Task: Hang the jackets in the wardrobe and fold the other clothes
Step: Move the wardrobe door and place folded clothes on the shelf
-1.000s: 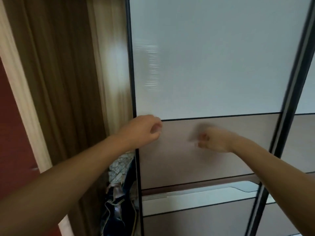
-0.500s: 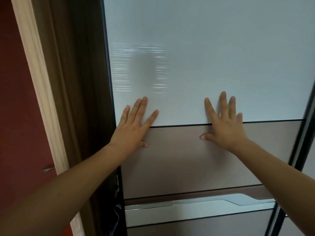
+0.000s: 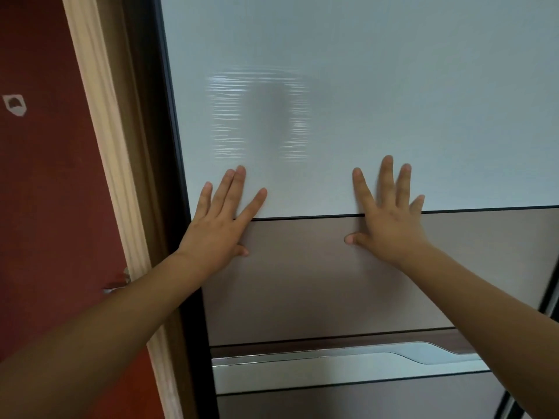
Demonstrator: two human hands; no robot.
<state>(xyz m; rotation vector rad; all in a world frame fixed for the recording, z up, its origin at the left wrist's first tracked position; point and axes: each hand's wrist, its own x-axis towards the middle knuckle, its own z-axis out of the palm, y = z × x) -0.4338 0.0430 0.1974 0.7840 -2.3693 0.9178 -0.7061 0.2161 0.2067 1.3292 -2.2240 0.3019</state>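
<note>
Left hand [image 3: 217, 234], right hand [image 3: 390, 228] flat, fingers spread, gripping nothing, pressing sliding wardrobe door [image 3: 363, 101]. Door now slid left against wooden side panel [image 3: 142, 116]; gap closed, hanging clothes hidden. Jackets out of view, presumably inside.

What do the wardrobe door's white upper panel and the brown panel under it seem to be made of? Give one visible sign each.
White upper panel: likely glossy glass or lacquered board; a bright rippled reflection shows on it. Brown panel: smooth satin laminate or coated glass, hard to tell; only a soft, dull sheen, no grain.
</note>
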